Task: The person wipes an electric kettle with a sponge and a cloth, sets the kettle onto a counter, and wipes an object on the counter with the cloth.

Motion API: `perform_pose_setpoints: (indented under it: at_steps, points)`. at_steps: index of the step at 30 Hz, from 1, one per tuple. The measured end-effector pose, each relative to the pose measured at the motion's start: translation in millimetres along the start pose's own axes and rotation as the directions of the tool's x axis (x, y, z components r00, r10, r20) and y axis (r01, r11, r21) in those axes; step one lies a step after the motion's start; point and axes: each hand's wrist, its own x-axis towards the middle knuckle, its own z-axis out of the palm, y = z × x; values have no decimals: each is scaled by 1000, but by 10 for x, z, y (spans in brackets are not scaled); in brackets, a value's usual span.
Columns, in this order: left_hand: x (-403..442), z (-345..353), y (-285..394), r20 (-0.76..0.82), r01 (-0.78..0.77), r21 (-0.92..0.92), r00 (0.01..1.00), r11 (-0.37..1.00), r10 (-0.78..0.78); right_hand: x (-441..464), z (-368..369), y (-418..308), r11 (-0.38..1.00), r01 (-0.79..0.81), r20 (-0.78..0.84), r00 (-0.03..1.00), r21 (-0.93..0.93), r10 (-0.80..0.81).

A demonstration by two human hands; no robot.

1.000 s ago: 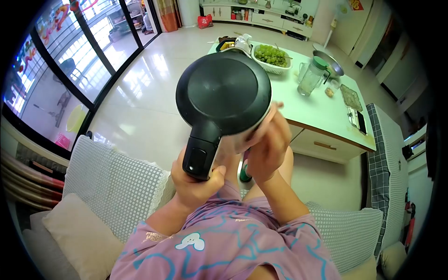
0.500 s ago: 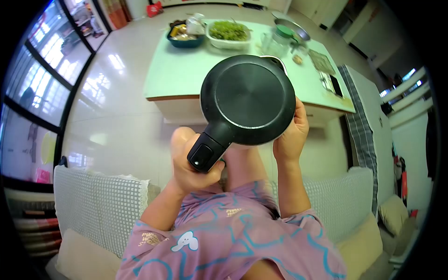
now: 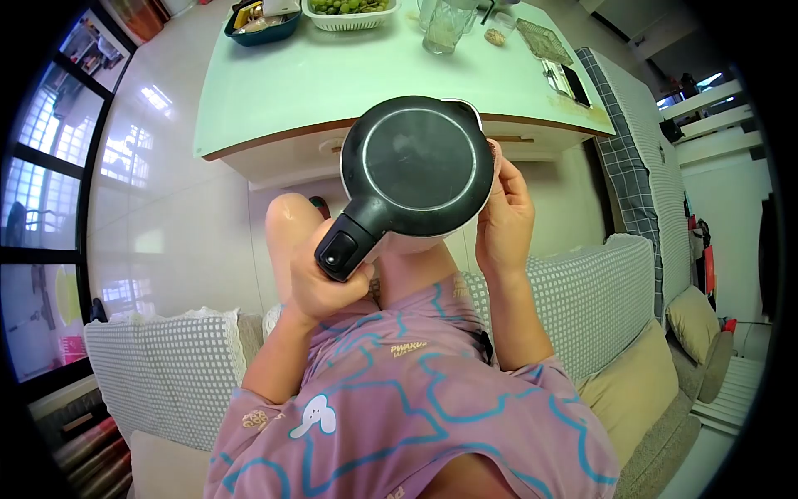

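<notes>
Black-topped kettle (image 3: 420, 166) held in the air above the seated person's lap, short of the counter (image 3: 274, 104); lid faces upward, handle (image 3: 339, 248) angles back toward the left side. Left hand (image 3: 326, 293): fingers wrapped around the handle, thumb along its lower end. Right hand (image 3: 505, 224): fingers bent, up beside the kettle's right side; the body hides part of them, so cannot tell whether they grip it. On the counter, beyond the kettle: teal tray (image 3: 266, 33), white basket (image 3: 342, 23) of green grapes, clear glass jug (image 3: 447, 32). Dark phone (image 3: 573, 86) near the right end.
</notes>
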Motion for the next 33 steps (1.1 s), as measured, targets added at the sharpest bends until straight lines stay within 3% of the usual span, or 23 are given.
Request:
perform_pose_setpoints:
  at_steps: [5,7,8,9,10,11,12,15,16,19,21,24,26,28,31,33]
  points:
    - [-16,-158,-26,39,-16,63,999,998,14,41,-5,-50,1000,-16,88,996,14,15]
    - [-49,-201,-51,47,-4,92,999,996,0,12,-7,-155,990,140,11,990,-11,-140]
    - [-93,-217,-74,3,118,1,993,993,-118,-34,10,-246,991,137,15,990,-8,-137]
    - [-120,-230,-85,-30,235,-97,971,967,-239,-97,32,-376,939,320,102,946,-122,-309]
    - [-101,-245,-67,-35,236,-96,970,967,-241,-119,53,-486,840,497,208,864,-216,-458]
    - [-61,-265,-31,5,167,-40,986,985,-167,-91,64,-551,842,496,209,865,-215,-456]
    - [-34,-278,-8,51,92,13,994,996,-92,-53,70,-608,619,733,463,670,-284,-580]
    - [-56,-309,18,121,117,41,985,992,-121,-48,215,-824,309,900,815,417,-308,-401]
    - [-52,-304,18,118,117,38,986,992,-120,-49,241,-849,365,871,851,440,-328,-286]
    - [-55,-240,43,115,162,-45,981,986,-156,91,467,-885,438,860,887,393,-260,-244]
    - [-30,-168,86,89,49,70,994,996,-56,325,590,-811,400,880,882,381,-254,-278]
    - [-22,-146,110,16,135,61,991,989,-136,441,650,-892,323,897,855,404,-302,-324]
    - [-20,-186,66,26,114,49,993,992,-115,353,552,-1028,202,859,839,506,-471,-197]
    - [-29,-192,35,28,99,40,995,994,-100,166,502,-1118,299,876,892,431,-378,-136]
    - [-56,-129,2,149,148,-14,978,989,-145,123,653,-934,400,873,910,375,-281,-179]
    - [-21,-84,34,112,84,17,990,996,-86,292,730,-909,329,894,877,397,-303,-270]
